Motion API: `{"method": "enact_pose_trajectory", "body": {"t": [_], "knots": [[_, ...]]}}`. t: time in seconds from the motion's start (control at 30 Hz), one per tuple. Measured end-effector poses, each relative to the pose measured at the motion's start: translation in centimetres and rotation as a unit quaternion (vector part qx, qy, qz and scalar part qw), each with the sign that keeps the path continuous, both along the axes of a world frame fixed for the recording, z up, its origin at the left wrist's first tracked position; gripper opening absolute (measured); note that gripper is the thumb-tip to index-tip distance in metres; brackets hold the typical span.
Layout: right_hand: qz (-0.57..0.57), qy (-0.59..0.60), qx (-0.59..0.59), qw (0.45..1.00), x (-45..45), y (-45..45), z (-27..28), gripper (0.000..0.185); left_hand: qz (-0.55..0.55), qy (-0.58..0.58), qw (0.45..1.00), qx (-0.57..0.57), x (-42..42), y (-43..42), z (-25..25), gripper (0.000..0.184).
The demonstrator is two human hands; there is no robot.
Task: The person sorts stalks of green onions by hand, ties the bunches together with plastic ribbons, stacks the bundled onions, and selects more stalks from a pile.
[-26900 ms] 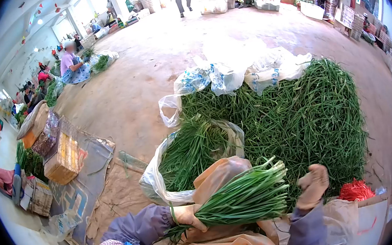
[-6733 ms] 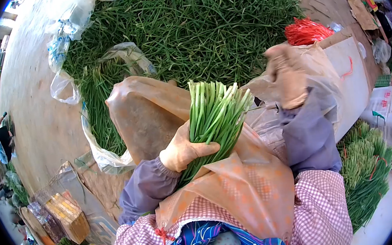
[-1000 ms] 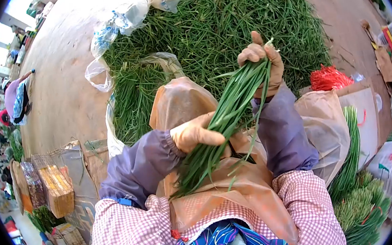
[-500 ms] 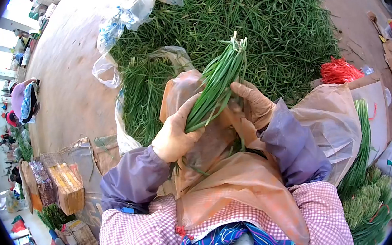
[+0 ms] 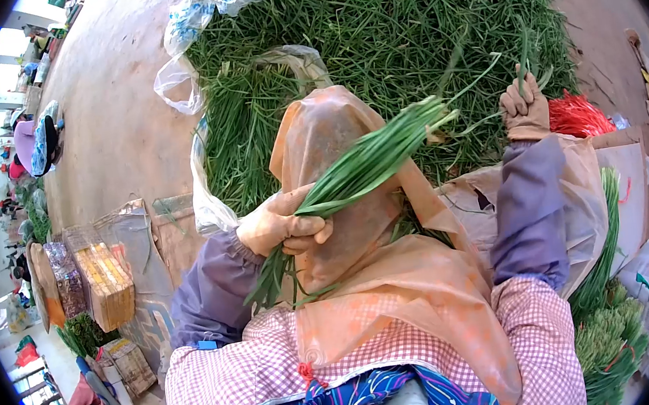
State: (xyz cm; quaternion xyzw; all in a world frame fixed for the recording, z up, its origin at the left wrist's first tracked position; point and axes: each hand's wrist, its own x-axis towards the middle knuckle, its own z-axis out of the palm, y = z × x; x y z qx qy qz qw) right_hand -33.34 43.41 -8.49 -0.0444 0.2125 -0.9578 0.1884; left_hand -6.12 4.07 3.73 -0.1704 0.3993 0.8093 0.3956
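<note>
My left hand (image 5: 286, 224) is closed around a bunch of green chives (image 5: 375, 157), held above my plastic-covered lap. The pale cut ends point up and right, and the leafy tips hang below my fist. Out to the right, my right hand (image 5: 527, 111) is closed, with a few loose chive blades (image 5: 526, 59) sticking up from its fingers, partly blurred. Beyond both hands spreads a large heap of loose chives (image 5: 401, 28). An orange-stained clear plastic sheet (image 5: 397, 290) covers my lap and knee.
Red tying strands (image 5: 575, 114) lie beside my right hand. Bundled chives (image 5: 611, 330) rest at my lower right. A white plastic bag (image 5: 209, 191) edges the heap. On the left stand a cardboard box (image 5: 104, 285) and, farther off, a person in purple (image 5: 26, 143).
My right hand has left the bunch and swung out to the right, now with a few blades. The bunch in my left hand has tilted lower and more to the right.
</note>
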Motion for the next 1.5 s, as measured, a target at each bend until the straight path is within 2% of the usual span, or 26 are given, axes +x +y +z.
{"method": "enact_pose_trajectory", "body": {"t": [0.03, 0.07, 0.1, 0.13, 0.17, 0.2, 0.23, 0.27, 0.33, 0.37, 0.47, 0.53, 0.57, 0.63, 0.7, 0.73, 0.8, 0.9, 1.0, 1.1, 1.2, 1.27, 1.33, 1.4, 1.47, 1.5], "knots": [[-0.031, -0.042, 0.25, 0.967, 0.3, -0.1, 1.3, 0.032, 0.003, -0.008, 1.0, -0.004, 0.0, 0.1, 0.1, 0.061], [-0.059, -0.081, 0.481, 0.871, 0.4, -0.5, 2.5, 0.042, 0.004, -0.012, 1.0, -0.005, 0.0, 0.1, 0.1, 0.061], [0.013, -0.012, 0.605, 0.796, -0.7, 0.7, -0.7, 0.071, 0.007, -0.017, 1.0, -0.005, 0.2, 0.1, 0.0, 0.061], [0.005, 0.173, 0.762, 0.624, 2.7, -1.0, 2.1, 0.086, 0.01, -0.022, 1.0, -0.006, 0.3, 0.2, -0.1, 0.061], [0.035, 0.196, 0.916, 0.348, 5.7, -4.6, 8.2, 0.096, 0.013, -0.021, 1.0, -0.001, 0.3, 0.2, 0.0, 0.06], [-0.023, 0.283, 0.878, 0.386, 7.3, -5.5, 9.4, 0.093, 0.016, -0.02, 1.0, 0.003, 0.3, 0.4, 0.2, 0.06], [-0.097, 0.436, 0.701, 0.555, 9.1, -6.4, 9.6, 0.086, 0.022, -0.021, 1.0, 0.006, 0.3, 0.4, 0.3, 0.059], [-0.039, 0.448, 0.613, 0.65, 11.1, -8.7, 11.2, 0.081, 0.016, -0.023, 1.0, -0.003, 0.4, 0.5, 0.3, 0.059], [0.01, 0.613, 0.619, 0.49, 14.4, -12.2, 12.8, 0.065, -0.003, -0.019, 1.0, -0.021, -0.1, 0.6, 0.3, 0.06], [-0.021, 0.648, 0.606, 0.461, 15.9, -13.8, 11.3, 0.057, -0.003, -0.021, 1.0, -0.022, -0.2, 0.7, 0.3, 0.061], [-0.138, 0.684, 0.532, 0.479, 15.0, -15.2, 8.0, 0.04, -0.006, -0.017, 1.0, -0.023, 0.1, 0.4, 0.4, 0.066], [-0.148, 0.542, 0.452, 0.693, 14.8, -15.4, 7.5, 0.027, -0.015, -0.007, 1.0, -0.022, 0.8, -0.1, 0.2, 0.07], [-0.137, 0.365, 0.437, 0.811, 15.3, -15.3, 7.7, 0.016, -0.003, 0.002, 1.0, -0.013, 1.2, -0.3, 0.2, 0.061], [-0.135, 0.08, 0.342, 0.927, 11.9, -13.2, 11.1, 0.019, -0.006, 0.02, 1.0, -0.004, 1.8, -0.8, -0.4, 0.062], [-0.153, 0.041, 0.401, 0.902, 7.0, -9.2, 10.2, 0.018, -0.015, 0.033, 0.999, -0.006, 1.9, -1.1, -1.0, 0.064], [-0.187, 0.06, 0.526, 0.828, 5.2, -7.6, 8.8, 0.018, -0.014, 0.031, 0.999, -0.001, 2.0, -1.1, -1.2, 0.064], [-0.122, 0.111, 0.536, 0.828, 3.6, -6.0, 6.8, 0.025, -0.014, 0.033, 0.999, 0.007, 2.0, -1.2, -1.6, 0.064], [0.178, 0.16, 0.524, 0.817, 5.3, -9.0, 10.0, 0.052, -0.025, 0.029, 0.999, 0.015, 1.8, -1.4, -2.1, 0.065], [0.326, 0.176, 0.494, 0.787, 5.7, -12.6, 9.3, 0.029, -0.033, 0.019, 0.999, -0.005, 1.4, -1.3, -1.8, 0.066], [0.178, 0.205, 0.48, 0.834, 5.8, -13.8, 6.4, 0.01, -0.034, 0.023, 0.999, -0.027, 1.2, -1.1, -1.2, 0.064], [-0.078, 0.345, 0.603, 0.715, 5.9, -13.0, 5.4, 0.008, -0.028, 0.011, 0.999, -0.022, 1.4, -1.3, -1.3, 0.063], [-0.093, 0.104, 0.545, 0.827, 3.5, -10.6, 4.5, 0.006, -0.043, 0.019, 0.998, -0.041, 1.2, -1.3, -1.3, 0.062], [-0.054, 0.185, 0.52, 0.832, 3.2, -9.4, 6.0, 0.016, -0.053, 0.022, 0.997, -0.051, 0.9, -1.2, -1.2, 0.061], [0.136, 0.319, 0.537, 0.769, 5.4, -10.4, 9.8, 0.028, -0.061, 0.021, 0.996, -0.053, 0.6, -1.2, -1.0, 0.061], [0.23, 0.426, 0.57, 0.664, 7.4, -12.3, 12.2, 0.032, -0.068, 0.032, 0.996, -0.053, 0.4, -1.2, -1.1, 0.061], [0.19, 0.564, 0.566, 0.57, 7.2, -12.9, 10.7, 0.03, -0.07, 0.038, 0.996, -0.052, 0.4, -1.2, -1.2, 0.061]]}}
